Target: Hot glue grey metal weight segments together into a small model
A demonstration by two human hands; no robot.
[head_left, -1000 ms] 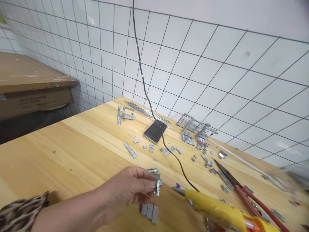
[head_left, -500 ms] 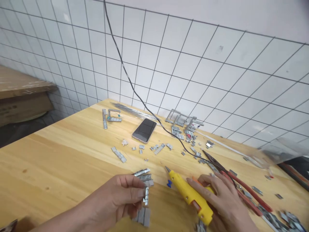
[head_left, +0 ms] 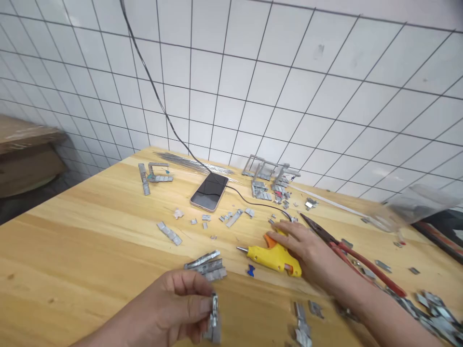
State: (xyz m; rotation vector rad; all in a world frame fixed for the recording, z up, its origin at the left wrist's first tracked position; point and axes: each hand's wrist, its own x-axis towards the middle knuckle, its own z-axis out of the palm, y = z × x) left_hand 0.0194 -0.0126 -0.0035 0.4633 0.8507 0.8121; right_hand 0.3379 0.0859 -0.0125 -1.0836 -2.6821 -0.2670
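Note:
My left hand, low and left of centre, is closed in a pinch on a small shiny metal piece, held upright at the fingertips; the fingers hide part of it. Just beyond lie several grey metal strips. A yellow hot glue gun with an orange trigger rests on its side on the table, nozzle pointing left. Over its handle my right hand is curled, fingers reaching across it and the thumb hidden. A small blue plastic piece lies just below the gun's nozzle.
A phone lies mid-table, crossed by a black cable. Thin metal rods and small metal frames stand near the tiled wall. Red-handled pliers and a metal pile are at right, below a clear plastic container.
My right hand has moved the glue gun away from me and laid it flatter, nozzle swung left. My left hand keeps the metal piece, slightly lower. The view has shifted slightly.

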